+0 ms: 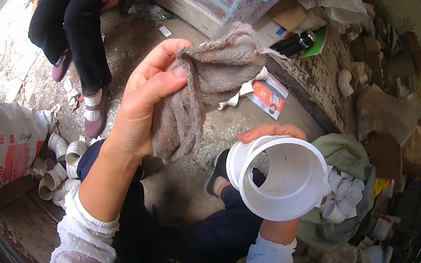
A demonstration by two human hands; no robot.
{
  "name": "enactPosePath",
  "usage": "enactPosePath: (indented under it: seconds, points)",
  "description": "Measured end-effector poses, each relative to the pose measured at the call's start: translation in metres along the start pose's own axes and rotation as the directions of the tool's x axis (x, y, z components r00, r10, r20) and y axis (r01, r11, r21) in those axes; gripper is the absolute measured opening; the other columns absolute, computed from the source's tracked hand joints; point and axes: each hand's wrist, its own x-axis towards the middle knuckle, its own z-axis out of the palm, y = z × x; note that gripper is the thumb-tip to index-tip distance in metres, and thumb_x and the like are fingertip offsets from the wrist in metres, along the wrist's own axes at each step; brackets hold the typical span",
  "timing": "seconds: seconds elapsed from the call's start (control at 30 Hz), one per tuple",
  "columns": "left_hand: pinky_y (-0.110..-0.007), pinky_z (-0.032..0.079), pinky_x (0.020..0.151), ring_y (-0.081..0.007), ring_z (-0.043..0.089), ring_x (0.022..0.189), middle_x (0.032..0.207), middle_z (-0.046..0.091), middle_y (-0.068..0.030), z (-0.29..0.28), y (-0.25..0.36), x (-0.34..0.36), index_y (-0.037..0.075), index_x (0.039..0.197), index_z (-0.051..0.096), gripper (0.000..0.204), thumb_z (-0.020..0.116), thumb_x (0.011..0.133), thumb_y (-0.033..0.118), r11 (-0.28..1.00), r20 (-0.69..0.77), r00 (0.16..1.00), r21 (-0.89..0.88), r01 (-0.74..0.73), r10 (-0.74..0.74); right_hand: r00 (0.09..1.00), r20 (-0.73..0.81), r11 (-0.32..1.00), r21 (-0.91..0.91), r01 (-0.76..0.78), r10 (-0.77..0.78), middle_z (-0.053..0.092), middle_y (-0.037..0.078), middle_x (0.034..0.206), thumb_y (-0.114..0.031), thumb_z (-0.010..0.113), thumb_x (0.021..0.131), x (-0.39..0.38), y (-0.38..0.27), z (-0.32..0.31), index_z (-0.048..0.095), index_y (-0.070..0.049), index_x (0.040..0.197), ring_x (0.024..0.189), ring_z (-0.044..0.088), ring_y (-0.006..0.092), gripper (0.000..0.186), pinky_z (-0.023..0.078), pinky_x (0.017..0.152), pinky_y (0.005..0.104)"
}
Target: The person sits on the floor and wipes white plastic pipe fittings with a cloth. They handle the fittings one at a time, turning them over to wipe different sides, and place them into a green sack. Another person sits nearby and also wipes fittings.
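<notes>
My left hand (145, 93) pinches a worn grey-brown cloth (220, 72) between thumb and fingers, and its loose folds hang down beside the palm. In my right hand (276, 132) is a white plastic pipe fitting (283, 179), a wide short tube with a rimmed open mouth turned toward me. Its fingers wrap behind the fitting, so most of that hand is hidden. Cloth and fitting are apart, both held up above my lap.
White pipe elbows (59, 168) lie piled at the left beside a printed white sack (4, 148). Smaller white fittings (343, 196) rest on a green cloth (326, 232) at the right. Another person (83, 12) sits at the far left. A black bottle (296, 43) lies on a ledge.
</notes>
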Motion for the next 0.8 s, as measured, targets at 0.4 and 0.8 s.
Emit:
enactPosePath:
  seconds: [0.4,0.8]
  points:
    - [-0.028,0.053,0.077,-0.0152,0.063,0.088,0.105,0.06,-0.0105,-0.001,-0.003,-0.001,0.002,0.114,0.048,0.031,0.055,0.084,0.004,0.999,0.054,0.998,-0.043,0.022,-0.02,0.993,-0.068,0.956,-0.285,0.07,-0.093,0.058,0.026,0.101,-0.032,0.054,0.088,0.0,-0.006,0.021,0.047,-0.001,0.114,0.094,0.059,0.0333,0.042,0.048,0.082,0.0408]
    - [-0.026,0.05,0.08,-0.0134,0.059,0.093,0.108,0.058,-0.0092,-0.004,-0.003,-0.003,0.002,0.109,0.051,0.026,0.058,0.084,0.005,0.998,0.148,0.988,-0.039,0.052,-0.045,0.998,0.059,0.992,-0.127,0.017,-0.009,0.056,0.03,0.09,-0.036,0.049,0.091,0.009,-0.01,0.008,0.043,-0.003,0.121,0.074,0.059,0.0367,0.045,0.051,0.068,0.044]
